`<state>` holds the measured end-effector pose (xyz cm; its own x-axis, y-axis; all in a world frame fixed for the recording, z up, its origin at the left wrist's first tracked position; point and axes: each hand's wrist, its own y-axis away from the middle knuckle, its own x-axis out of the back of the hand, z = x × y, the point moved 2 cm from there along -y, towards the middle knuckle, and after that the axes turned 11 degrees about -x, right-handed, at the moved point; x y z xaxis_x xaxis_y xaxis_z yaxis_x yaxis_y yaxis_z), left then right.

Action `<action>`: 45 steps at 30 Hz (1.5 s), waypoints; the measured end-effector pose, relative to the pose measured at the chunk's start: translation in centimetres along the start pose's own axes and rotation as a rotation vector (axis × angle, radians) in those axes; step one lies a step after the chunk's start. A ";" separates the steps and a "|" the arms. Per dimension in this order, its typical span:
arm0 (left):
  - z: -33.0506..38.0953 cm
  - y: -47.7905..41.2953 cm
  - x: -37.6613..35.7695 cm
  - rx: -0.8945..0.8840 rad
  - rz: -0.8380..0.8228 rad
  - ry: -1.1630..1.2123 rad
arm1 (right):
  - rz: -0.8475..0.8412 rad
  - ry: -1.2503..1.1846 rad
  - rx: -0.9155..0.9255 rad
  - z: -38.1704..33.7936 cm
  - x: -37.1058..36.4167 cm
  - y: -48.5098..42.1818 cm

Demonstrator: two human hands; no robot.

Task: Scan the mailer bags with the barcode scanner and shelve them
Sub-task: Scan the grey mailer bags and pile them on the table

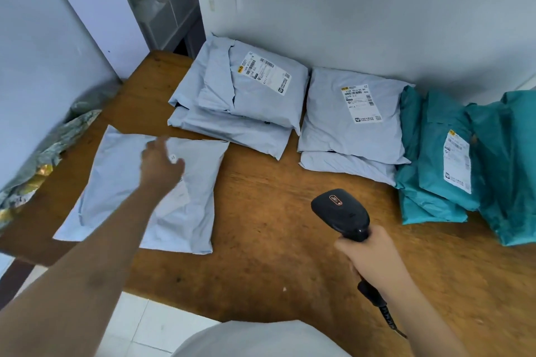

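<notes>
A pale grey mailer bag (121,182) lies flat on the wooden table (261,226) at the left. My left hand (159,165) hovers over or rests on its middle, fingers spread, blurred. My right hand (374,258) grips the handle of a black barcode scanner (340,213), whose head points toward the far left. Two stacks of grey mailers (246,95) (351,122) with white labels lie against the back wall. Teal mailers (441,153) are piled at the right.
A crumpled silver and gold bag (37,165) sits at the table's left edge by the wall. Behind the table's far left corner a gap shows shelves (165,0) with pale packages. The scanner's coiled cable (388,319) trails toward me. White floor tiles lie below.
</notes>
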<state>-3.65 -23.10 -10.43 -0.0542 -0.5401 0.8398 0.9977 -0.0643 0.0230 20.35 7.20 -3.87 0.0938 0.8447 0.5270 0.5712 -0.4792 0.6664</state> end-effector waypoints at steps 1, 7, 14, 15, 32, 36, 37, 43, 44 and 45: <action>1.9 -0.2 -1.5 -0.071 -0.034 0.042 | 0.003 -0.018 -0.007 -0.1 0.3 0.0; 13.9 0.3 -9.4 -0.288 -0.302 0.324 | 0.068 -0.097 -0.030 -0.3 3.0 0.5; 23.2 -1.3 -16.5 -0.178 -0.650 0.325 | 0.126 -0.256 -0.062 0.4 6.7 0.6; 23.9 -1.7 -17.2 -0.115 -0.638 0.356 | 0.128 -0.279 -0.070 0.5 7.1 0.4; 20.9 -1.8 -15.7 -0.039 -0.500 0.523 | 0.021 -0.411 -0.079 1.3 6.4 -1.7; 16.4 3.6 -12.5 -0.158 -0.572 0.518 | -0.010 -0.436 -0.085 1.5 5.5 -1.4; 14.9 5.5 -12.0 -0.142 -0.599 0.505 | -0.017 -0.438 -0.086 1.6 5.2 -1.2; 7.0 13.9 -12.2 -0.009 -0.744 0.380 | -0.046 -0.467 -0.165 2.8 3.1 0.0; 6.3 14.4 -12.2 0.002 -0.775 0.383 | -0.053 -0.465 -0.173 3.0 2.8 0.3; 5.8 14.5 -12.1 0.017 -0.801 0.387 | -0.061 -0.458 -0.176 3.1 2.4 0.6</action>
<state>11.73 -12.64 -17.13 -0.7432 -0.5843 0.3260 0.6546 -0.5340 0.5351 23.44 9.72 -3.88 0.4354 0.8718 0.2245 0.4443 -0.4249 0.7887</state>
